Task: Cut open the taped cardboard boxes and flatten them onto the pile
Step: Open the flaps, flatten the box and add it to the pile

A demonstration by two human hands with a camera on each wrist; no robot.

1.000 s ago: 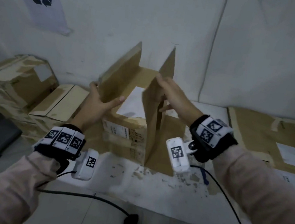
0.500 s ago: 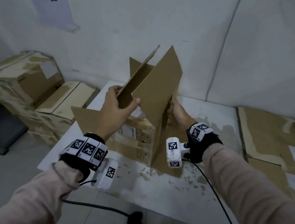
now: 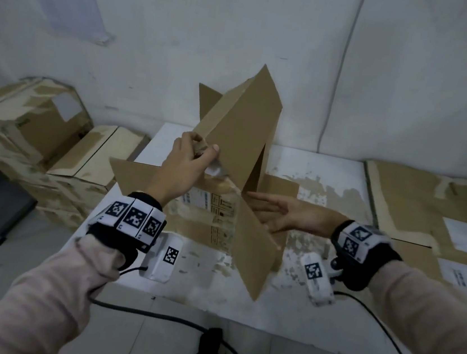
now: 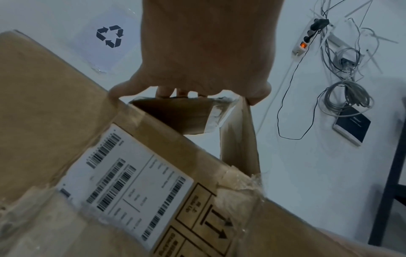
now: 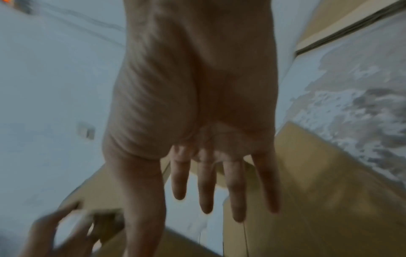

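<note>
1. The opened box [image 3: 213,209] stands on the white table [image 3: 293,299], half collapsed, flaps splayed out; one big panel rises tilted up and away toward the wall, another flap juts down toward the person.
2. The left hand [image 3: 182,167] is clamped on the lower corner of the raised panel, thumb on the near face, fingers curled over the edge; the left wrist view shows the same pinch.
3. The right hand [image 3: 286,214] is spread flat, fingers straight, palm up, holding nothing. It sits just right of the box's centre fold, under the raised panel; touching or not, cannot tell.
4. Key relation: the box lies left of and ahead of the right hand, the raised panel's long axis running up and away.
5. The pile of flat cardboard [image 3: 428,209] lies to the right, well apart from the box; the right hand is nearer to it.
6. Taped boxes [image 3: 36,120] wait on the left.
7. Likely next: press the panels flat, then swing the box right onto the pile.
</note>
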